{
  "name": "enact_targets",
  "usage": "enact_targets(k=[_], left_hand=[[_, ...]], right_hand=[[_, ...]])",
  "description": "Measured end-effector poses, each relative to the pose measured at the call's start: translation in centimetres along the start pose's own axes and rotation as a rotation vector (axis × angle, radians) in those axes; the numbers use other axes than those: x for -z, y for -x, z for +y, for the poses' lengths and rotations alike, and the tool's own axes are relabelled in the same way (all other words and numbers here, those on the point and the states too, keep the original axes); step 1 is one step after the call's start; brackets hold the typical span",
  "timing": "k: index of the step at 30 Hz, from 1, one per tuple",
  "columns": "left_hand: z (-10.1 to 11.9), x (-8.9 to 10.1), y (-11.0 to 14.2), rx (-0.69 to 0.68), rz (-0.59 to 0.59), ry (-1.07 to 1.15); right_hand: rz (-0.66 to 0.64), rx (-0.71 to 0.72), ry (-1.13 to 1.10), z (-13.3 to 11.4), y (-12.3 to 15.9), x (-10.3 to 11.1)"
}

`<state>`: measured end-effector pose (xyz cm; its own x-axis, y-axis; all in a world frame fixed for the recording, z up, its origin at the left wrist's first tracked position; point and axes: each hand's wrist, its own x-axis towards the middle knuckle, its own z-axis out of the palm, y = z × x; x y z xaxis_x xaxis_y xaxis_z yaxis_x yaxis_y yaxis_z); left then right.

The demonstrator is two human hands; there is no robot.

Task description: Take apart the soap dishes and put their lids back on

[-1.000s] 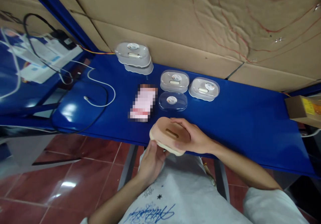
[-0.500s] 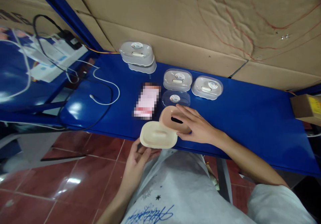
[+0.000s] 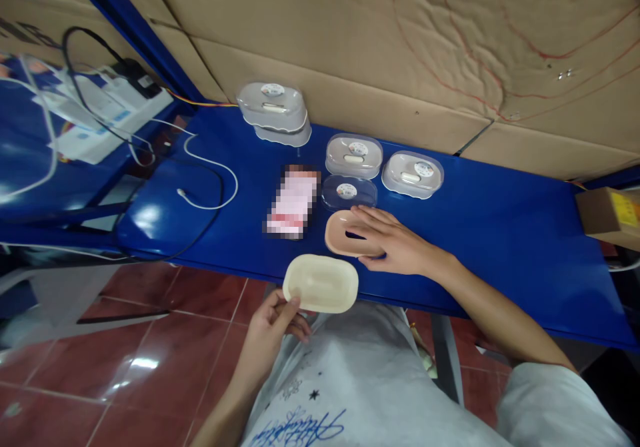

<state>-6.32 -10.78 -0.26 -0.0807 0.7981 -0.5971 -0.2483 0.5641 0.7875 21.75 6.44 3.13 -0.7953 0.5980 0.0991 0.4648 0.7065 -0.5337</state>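
Note:
My left hand (image 3: 281, 319) holds a cream oval dish (image 3: 323, 283) at its left end, thumb on the rim and fingers underneath. The dish is tilted with its hollow side towards me, in front of the table edge. My right hand (image 3: 393, 241) grips a peach oval dish (image 3: 336, 235) with a dark slot in its middle. Its fingers lie over the far rim and its thumb over the near one, hiding the dish's right side. Just behind it lies a clear plastic lid (image 3: 333, 193) with a round white label.
On the blue table (image 3: 500, 253) stand lidded containers, one at centre (image 3: 340, 157), one to its right (image 3: 400, 175) and a stack at left (image 3: 273, 107). A blurred-out phone-like object (image 3: 293, 201), white cable (image 3: 235, 167) and power strip (image 3: 110, 120) lie leftward. A carton (image 3: 600, 213) sits far right.
The cream dish has moved towards me and slightly right, apart from the peach dish. My left thumb now shows on its rim. The peach dish has shifted slightly right with my right hand.

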Motion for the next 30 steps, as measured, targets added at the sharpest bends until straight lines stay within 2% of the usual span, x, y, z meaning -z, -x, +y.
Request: enact_targets(k=[3, 5, 9, 14, 16, 19, 22, 24, 26, 27, 30], left_hand=[[0.2, -1.0, -0.1, 0.03, -0.067, -0.054], [0.2, -1.5, -0.4, 0.011, -0.066, -0.103], [0.0, -2.2, -0.8, -0.09, -0.022, -0.244], [-0.7, -2.2, -1.2, -0.118, -0.088, -0.271], [-0.7, -1.9, -1.3, -0.061, -0.128, -0.201], [-0.3, -1.6, -1.2, 0.066, -0.229, 0.0], [0.5, -1.8, -1.0, 0.148, -0.297, 0.345], [1.2, -2.3, -0.8, 0.205, -0.314, 0.565], [1.7, -2.7, -0.7, 0.25, -0.308, 0.705], [1.8, -2.8, -0.8, 0.267, -0.301, 0.747], [2.0, -2.7, -0.9, 0.295, -0.287, 0.841]], right_hand=[[0.044, -0.007, 0.022, 0.7, -0.8, 0.2], [0.078, -0.019, 0.049, 0.3, -1.0, 0.4], [0.088, 0.001, 0.085, -2.7, 0.3, -0.3], [-0.04, 0.047, 0.192, -6.7, 3.1, -3.6], [-0.056, 0.027, 0.238, -7.3, 3.9, -4.6], [0.012, 0.018, 0.174, -7.7, 4.7, -5.0], [0.076, 0.039, 0.087, -8.3, 4.9, -4.4], [0.08, 0.119, 0.066, -8.4, 4.6, -3.7], [0.113, 0.183, 0.052, -7.6, 4.0, -3.0], [0.148, 0.169, 0.055, -6.9, 3.5, -2.6], [0.242, -0.027, 0.153, -3.9, 2.1, -1.7]])
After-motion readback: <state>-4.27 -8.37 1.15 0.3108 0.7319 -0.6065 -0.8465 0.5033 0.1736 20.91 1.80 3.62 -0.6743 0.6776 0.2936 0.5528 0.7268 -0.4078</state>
